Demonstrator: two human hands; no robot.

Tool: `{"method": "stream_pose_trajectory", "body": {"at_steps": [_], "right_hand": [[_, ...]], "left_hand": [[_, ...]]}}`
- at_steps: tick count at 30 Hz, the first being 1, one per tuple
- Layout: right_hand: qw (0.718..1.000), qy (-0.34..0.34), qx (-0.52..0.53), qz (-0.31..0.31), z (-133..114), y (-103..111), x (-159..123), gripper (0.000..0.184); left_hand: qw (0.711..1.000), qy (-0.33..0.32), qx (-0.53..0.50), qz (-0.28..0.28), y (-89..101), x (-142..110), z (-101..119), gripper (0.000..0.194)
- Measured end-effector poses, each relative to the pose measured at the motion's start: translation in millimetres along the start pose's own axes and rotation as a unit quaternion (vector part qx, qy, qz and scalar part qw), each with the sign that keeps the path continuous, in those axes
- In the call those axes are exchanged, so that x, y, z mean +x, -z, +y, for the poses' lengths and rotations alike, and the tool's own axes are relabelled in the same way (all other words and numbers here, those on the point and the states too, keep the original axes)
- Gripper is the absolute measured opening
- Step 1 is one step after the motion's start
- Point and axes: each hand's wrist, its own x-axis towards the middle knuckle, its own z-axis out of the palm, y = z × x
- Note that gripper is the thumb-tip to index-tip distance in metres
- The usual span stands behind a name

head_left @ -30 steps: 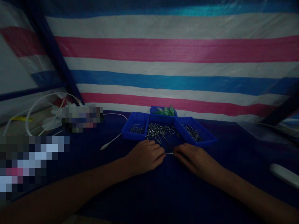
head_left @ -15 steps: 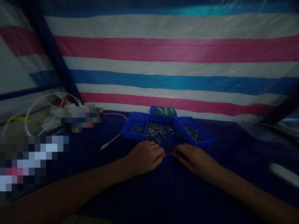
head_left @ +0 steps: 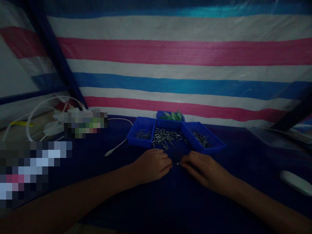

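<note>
My left hand point(head_left: 154, 165) is closed in a pinch, palm down, low over the blue table. Close by on its right, my right hand point(head_left: 203, 167) pinches a small, thin metal pin point(head_left: 178, 163) between thumb and fingertips. A shiny bit of the pin shows in the narrow gap between the hands, and a faint dark length runs toward my left fingertips. Its ends are hidden and its exact shape is too dim to read. Just beyond the hands lies a loose pile of similar metal pins point(head_left: 165, 137).
Blue trays of metal pins stand left point(head_left: 130, 140) and right point(head_left: 215, 148) of the pile. Behind it, another blue tray point(head_left: 168, 123) holds green-looking plastic packets. A white cable point(head_left: 114, 149) lies left; a white rounded object point(head_left: 296, 182) sits far right. Striped sheeting point(head_left: 185, 52) hangs behind.
My right fingers have shifted slightly down and left, with the thumb and fingers a little more extended. Less of the thin pin's bright length shows between the hands. My left hand has barely moved.
</note>
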Motion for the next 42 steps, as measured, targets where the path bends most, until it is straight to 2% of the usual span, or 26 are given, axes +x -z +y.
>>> {"method": "stream_pose_trajectory", "body": {"at_steps": [6, 12, 15, 18, 21, 23, 26, 28, 31, 33, 35, 36, 38, 42], "right_hand": [[0.997, -0.06, -0.045, -0.019, 7.5, -3.7, 0.9, 0.013], [0.993, -0.079, -0.045, -0.076, 9.3, -8.3, -0.4, 0.012], [0.992, -0.079, -0.075, -0.068, 9.1, -5.7, -0.9, 0.014], [0.987, -0.08, -0.137, -0.028, 11.5, 3.2, -1.9, 0.015], [0.963, -0.111, -0.243, 0.039, 16.5, 17.2, -3.1, 0.017], [0.927, -0.161, -0.331, 0.071, 20.6, 26.7, -3.6, 0.019], [0.888, -0.233, -0.392, 0.058, 26.6, 36.5, -3.7, 0.018], [0.881, -0.251, -0.398, 0.051, 29.7, 38.6, -3.5, 0.018], [0.899, -0.209, -0.38, 0.066, 30.0, 35.2, -2.9, 0.02], [0.933, -0.128, -0.33, 0.059, 26.2, 28.9, -2.3, 0.021], [0.968, -0.041, -0.246, 0.024, 20.0, 19.3, -1.8, 0.022], [0.978, -0.023, -0.206, 0.009, 16.7, 13.5, -1.6, 0.022], [0.989, -0.006, -0.149, -0.015, 11.4, 1.2, -1.2, 0.025], [0.99, -0.005, -0.139, -0.038, 11.3, -16.6, -0.5, 0.042]], "left_hand": [[0.999, 0.043, 0.011, 0.014, 1.5, 0.2, -1.6, 0.02], [0.999, 0.034, 0.014, 0.03, 3.9, 1.4, -0.2, 0.021], [0.998, 0.051, 0.014, 0.031, 3.1, 1.3, -1.4, 0.02], [0.996, 0.084, 0.026, 0.028, 3.3, 0.3, -2.4, 0.018], [0.993, 0.096, 0.059, 0.027, 5.6, -0.7, -1.6, 0.02], [0.992, 0.094, 0.077, 0.026, 7.4, -0.7, -0.6, 0.021], [0.99, 0.103, 0.1, 0.012, 8.5, 0.0, 0.1, 0.019], [0.988, 0.111, 0.11, -0.004, 7.9, 0.5, -0.4, 0.018], [0.987, 0.113, 0.111, -0.024, 6.8, 0.6, -1.1, 0.019], [0.987, 0.113, 0.109, -0.03, 6.4, 0.3, -1.1, 0.02], [0.987, 0.114, 0.109, -0.033, 6.1, 0.0, -0.8, 0.02], [0.987, 0.114, 0.109, -0.034, 6.0, -0.1, -0.6, 0.019], [0.987, 0.115, 0.107, -0.035, 5.6, -0.4, -0.3, 0.019], [0.987, 0.114, 0.106, -0.034, 5.3, -0.6, -0.3, 0.018]]}}
